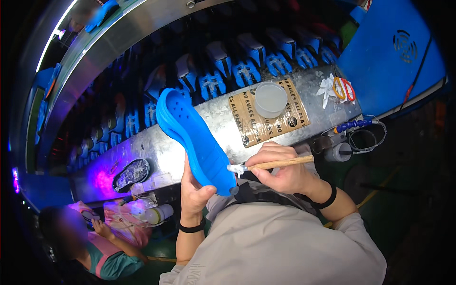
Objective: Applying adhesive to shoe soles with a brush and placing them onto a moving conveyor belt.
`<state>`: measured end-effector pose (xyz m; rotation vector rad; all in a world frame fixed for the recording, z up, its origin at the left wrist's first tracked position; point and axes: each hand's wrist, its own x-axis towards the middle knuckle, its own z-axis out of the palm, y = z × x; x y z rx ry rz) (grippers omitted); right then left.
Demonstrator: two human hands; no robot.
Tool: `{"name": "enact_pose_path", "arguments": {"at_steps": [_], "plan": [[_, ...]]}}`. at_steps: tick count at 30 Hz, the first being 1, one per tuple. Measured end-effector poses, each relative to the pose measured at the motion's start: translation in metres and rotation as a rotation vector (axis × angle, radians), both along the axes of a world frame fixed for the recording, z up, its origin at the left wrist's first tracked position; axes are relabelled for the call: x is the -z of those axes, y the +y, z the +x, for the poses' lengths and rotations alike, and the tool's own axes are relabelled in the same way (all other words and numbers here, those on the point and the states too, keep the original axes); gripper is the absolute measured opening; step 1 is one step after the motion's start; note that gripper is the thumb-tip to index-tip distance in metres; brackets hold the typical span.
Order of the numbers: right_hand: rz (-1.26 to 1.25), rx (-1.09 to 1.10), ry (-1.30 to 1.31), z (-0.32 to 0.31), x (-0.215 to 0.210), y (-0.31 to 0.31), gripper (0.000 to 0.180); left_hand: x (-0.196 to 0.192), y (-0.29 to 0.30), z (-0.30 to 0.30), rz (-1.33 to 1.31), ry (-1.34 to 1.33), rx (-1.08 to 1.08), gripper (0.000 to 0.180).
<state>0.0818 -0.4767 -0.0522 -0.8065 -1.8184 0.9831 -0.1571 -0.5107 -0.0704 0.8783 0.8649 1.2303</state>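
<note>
A blue shoe sole (195,142), hollow with raised edges and several small holes at its far end, is held up over the front of the metal bench. My left hand (194,192) grips it by the near end, thumb along the outer edge. Pinched in my right hand (280,168) is a brush (285,163) with a wooden handle. Its white, clumped tip touches or nearly touches the inside of the sole near the close end; I cannot tell which.
Brown printed paper (242,111) lies on the bench (166,154) under a translucent round tub (270,99). Scissors (344,89) with orange and red handles rest at right. A dark sole (131,175) lies left. Behind run several blue shoe parts (245,72). A person (107,254) sits lower left.
</note>
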Motion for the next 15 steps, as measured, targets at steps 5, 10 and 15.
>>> {"name": "enact_pose_path", "arguments": {"at_steps": [5,10,15], "plan": [[-0.018,-0.019,0.061,0.003,-0.004,-0.002,0.011,0.004,0.000,0.000,-0.035,-0.094,0.021,0.113],[-0.038,0.198,0.192,0.024,0.001,-0.001,0.019,0.007,0.000,-0.011,-0.039,-0.236,0.056,0.110],[0.123,0.691,0.197,0.051,0.035,0.030,0.026,0.010,0.003,-0.030,-0.195,-1.036,0.187,0.101]]}}
